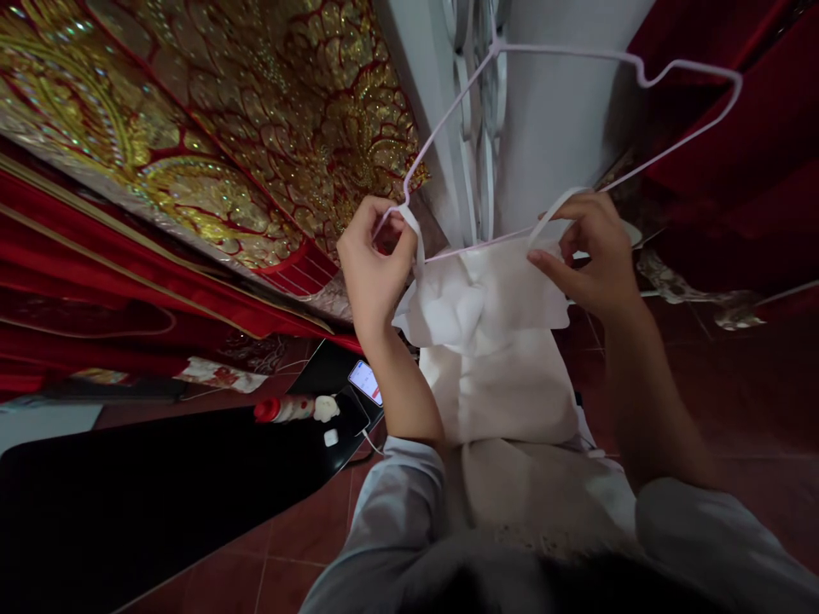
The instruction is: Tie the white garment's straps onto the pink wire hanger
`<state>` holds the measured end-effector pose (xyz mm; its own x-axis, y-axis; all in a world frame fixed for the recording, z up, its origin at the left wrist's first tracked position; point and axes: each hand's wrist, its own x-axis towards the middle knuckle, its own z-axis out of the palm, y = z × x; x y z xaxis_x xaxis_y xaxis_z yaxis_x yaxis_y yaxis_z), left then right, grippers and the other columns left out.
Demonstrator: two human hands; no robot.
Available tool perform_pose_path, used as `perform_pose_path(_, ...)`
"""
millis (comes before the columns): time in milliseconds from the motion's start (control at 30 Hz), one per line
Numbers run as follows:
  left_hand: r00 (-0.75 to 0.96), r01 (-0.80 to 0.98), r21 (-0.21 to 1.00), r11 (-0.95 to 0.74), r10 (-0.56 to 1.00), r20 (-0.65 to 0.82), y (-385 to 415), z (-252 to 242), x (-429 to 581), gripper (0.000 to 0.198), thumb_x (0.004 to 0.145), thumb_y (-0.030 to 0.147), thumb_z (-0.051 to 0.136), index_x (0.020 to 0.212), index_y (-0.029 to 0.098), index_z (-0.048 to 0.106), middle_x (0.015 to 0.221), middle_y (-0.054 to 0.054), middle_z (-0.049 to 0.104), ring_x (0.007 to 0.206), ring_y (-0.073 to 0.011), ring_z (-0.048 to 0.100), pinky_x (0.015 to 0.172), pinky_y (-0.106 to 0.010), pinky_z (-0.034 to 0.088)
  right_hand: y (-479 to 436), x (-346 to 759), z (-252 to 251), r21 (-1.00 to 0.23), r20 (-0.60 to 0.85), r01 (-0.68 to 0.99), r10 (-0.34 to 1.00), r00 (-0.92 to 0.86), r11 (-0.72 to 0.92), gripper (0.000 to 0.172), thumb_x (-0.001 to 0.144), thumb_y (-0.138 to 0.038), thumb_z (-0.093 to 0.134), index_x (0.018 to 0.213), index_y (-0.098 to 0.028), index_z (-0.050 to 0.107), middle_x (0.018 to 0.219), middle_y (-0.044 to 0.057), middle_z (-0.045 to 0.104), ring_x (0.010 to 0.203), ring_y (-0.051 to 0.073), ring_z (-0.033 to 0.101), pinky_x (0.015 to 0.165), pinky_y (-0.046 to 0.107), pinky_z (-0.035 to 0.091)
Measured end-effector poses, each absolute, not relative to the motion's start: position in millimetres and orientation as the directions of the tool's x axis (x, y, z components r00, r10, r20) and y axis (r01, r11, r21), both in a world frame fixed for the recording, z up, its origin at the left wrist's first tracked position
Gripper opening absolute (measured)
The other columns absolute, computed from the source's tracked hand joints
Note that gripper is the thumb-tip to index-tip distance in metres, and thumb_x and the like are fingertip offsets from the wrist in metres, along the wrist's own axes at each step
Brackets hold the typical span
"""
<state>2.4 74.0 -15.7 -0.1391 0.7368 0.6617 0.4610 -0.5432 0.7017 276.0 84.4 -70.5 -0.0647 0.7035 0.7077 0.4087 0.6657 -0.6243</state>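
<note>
A pale pink wire hanger (450, 109) hangs in front of me, its hook at the top out of view. A white garment (505, 286) with thin straps hangs down from its lower part. My left hand (379, 269) pinches one white strap (413, 223) at the hanger's left corner, where the strap loops over the wire. With thumb and fingers curled, my right hand (592, 256) grips the other strap (555, 209), which arches up near the hanger's right lower wire. Its fingertips are partly hidden behind the strap.
Red and gold sequined cloth (269, 111) fills the left. A black table (159, 495) carries a lit phone (366, 381), a dark phone (351, 411), a red-capped bottle (281, 409) and a small white case (331, 437). Ornate white metalwork (477, 128) stands behind the hanger. Red cloth (723, 170) hangs right.
</note>
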Motion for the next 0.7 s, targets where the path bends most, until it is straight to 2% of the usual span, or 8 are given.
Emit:
perform_pose_path(67,-0.097,0.459,0.684,-0.567,0.734,0.673,73.5,-20.4,-2.4,0.011,0.088,0.023,0.075,0.094,0.023,0.066,0.086,-0.002,0.064,0.085,-0.0189,0.064,0.087,-0.034,0.056,84.9,275.1,-72.0,-0.626,0.705,0.424,0.707,-0.050,0.654,0.034,0.082,-0.047,0.081,0.109,-0.029,0.070,0.113,0.005,0.066,0.054,0.006,0.041,0.048,0.028,0.043)
perform_pose_path(200,0.032,0.450,0.675,-0.585,0.766,0.643,73.0,-22.4,-10.3,0.029,0.087,0.033,0.081,0.111,0.025,0.067,0.098,-0.004,0.068,0.096,-0.0234,0.066,0.098,-0.042,0.054,86.4,277.6,-70.1,-0.613,0.721,0.436,0.692,-0.031,0.659,0.034,0.080,-0.049,0.083,0.105,-0.029,0.070,0.109,0.005,0.064,0.055,0.006,0.044,0.045,0.026,0.041)
perform_pose_path(267,0.041,0.412,0.713,-0.568,0.793,0.608,72.5,-18.8,-11.6,0.032,0.086,0.035,0.083,0.113,0.025,0.068,0.101,-0.005,0.068,0.102,-0.0255,0.066,0.101,-0.045,0.053,86.8,278.2,-67.0,-0.587,0.737,0.443,0.673,-0.053,0.678,0.024,0.085,-0.045,0.078,0.102,-0.030,0.071,0.102,0.004,0.064,0.057,0.008,0.046,0.050,0.029,0.046)
perform_pose_path(333,-0.006,0.359,0.758,-0.544,0.811,0.585,71.6,-17.3,-11.5,0.029,0.087,0.039,0.082,0.110,0.025,0.070,0.100,-0.005,0.068,0.105,-0.0260,0.066,0.101,-0.043,0.053,87.4,276.6,-64.0,-0.569,0.744,0.455,0.664,-0.068,0.685,0.020,0.090,-0.040,0.071,0.109,-0.033,0.074,0.095,0.003,0.063,0.059,0.011,0.049,0.056,0.032,0.051)
perform_pose_path(467,-0.284,0.213,0.818,-0.534,0.767,0.575,69.3,-35.1,-8.6,0.037,0.087,0.049,0.080,0.114,0.028,0.068,0.110,-0.006,0.068,0.102,-0.0228,0.066,0.089,-0.034,0.056,89.9,269.1,-62.8,-0.612,0.715,0.464,0.699,-0.020,0.641,0.048,0.092,-0.033,0.063,0.140,-0.041,0.064,0.090,0.002,0.061,0.060,0.013,0.049,0.060,0.034,0.052)
perform_pose_path(567,-0.503,-0.043,0.863,-0.503,0.758,0.416,67.1,-60.2,-1.6,0.049,0.081,0.049,0.085,0.120,0.030,0.062,0.108,-0.004,0.070,0.090,-0.0182,0.068,0.079,-0.030,0.056,88.6,263.3,-62.3,-0.642,0.689,0.455,0.724,-0.009,0.617,0.069,0.089,-0.024,0.061,0.154,-0.043,0.051,0.087,0.000,0.062,0.059,0.012,0.046,0.058,0.031,0.048)
perform_pose_path(633,-0.518,-0.239,0.854,-0.461,0.805,0.289,64.8,-72.3,7.5,0.046,0.081,0.047,0.084,0.117,0.029,0.060,0.103,-0.003,0.073,0.086,-0.0167,0.070,0.079,-0.029,0.056,84.8,258.8,-60.2,-0.658,0.674,0.444,0.738,-0.013,0.608,0.080,0.086,-0.020,0.061,0.161,-0.042,0.041,0.087,-0.001,0.063,0.058,0.011,0.044,0.057,0.029,0.046)
perform_pose_path(700,-0.466,-0.366,0.827,-0.427,0.853,0.235,61.9,-77.0,19.0,0.035,0.087,0.045,0.079,0.109,0.027,0.059,0.100,-0.005,0.076,0.088,-0.0166,0.072,0.082,-0.029,0.056,81.4,254.4,-59.0,-0.676,0.661,0.430,0.751,-0.008,0.599,0.085,0.085,-0.021,0.064,0.163,-0.040,0.037,0.094,0.000,0.067,0.057,0.010,0.042,0.054,0.027,0.044)
